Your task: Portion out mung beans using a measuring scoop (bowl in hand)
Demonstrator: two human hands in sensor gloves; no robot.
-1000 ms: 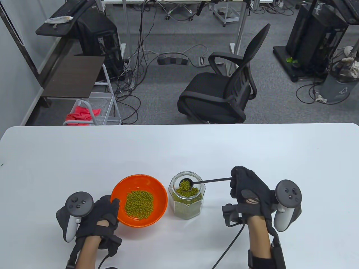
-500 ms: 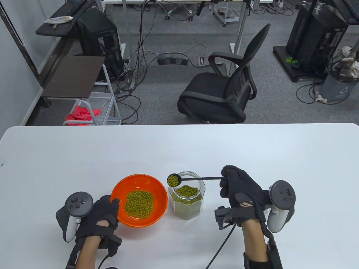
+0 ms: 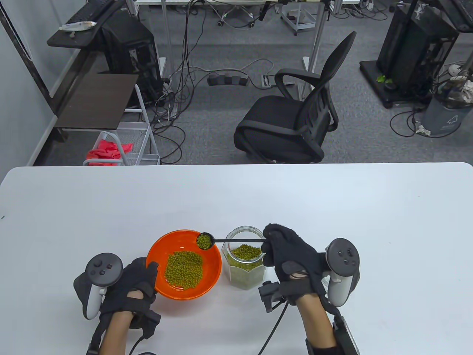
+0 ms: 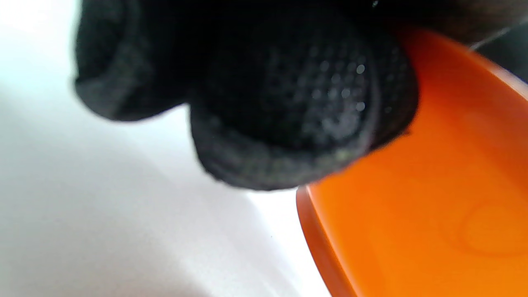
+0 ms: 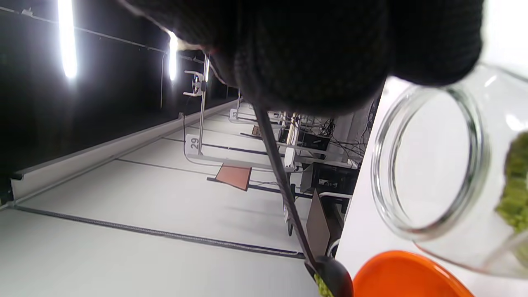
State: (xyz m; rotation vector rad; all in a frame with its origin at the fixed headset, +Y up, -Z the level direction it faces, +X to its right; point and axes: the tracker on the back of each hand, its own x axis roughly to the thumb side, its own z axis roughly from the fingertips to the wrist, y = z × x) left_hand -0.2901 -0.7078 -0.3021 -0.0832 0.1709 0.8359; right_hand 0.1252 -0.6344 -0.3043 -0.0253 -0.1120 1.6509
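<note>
One heaped measuring scoop [image 3: 204, 241], pinched by the right hand [image 3: 292, 255], hangs over the orange bowl [image 3: 159, 251] (left hand [image 3: 129, 284] gripping its rim steady), ready for tipping.

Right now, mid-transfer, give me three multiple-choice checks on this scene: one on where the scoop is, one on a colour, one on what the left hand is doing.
1. Where is the scoop's head?
A. Inside the jar
B. Over the bowl's far right rim
C. Lying on the table

2. What colour is the bowl?
A. Orange
B. Blue
C. White

3. What is the left hand doing?
A. Resting flat on the table
B. Holding the jar
C. Gripping the bowl's rim

Answers:
1 B: the scoop, full of beans, held by the right hand, is past the jar.
2 A: the bowl is orange.
3 C: the left hand has its thumb over the rim.
</note>
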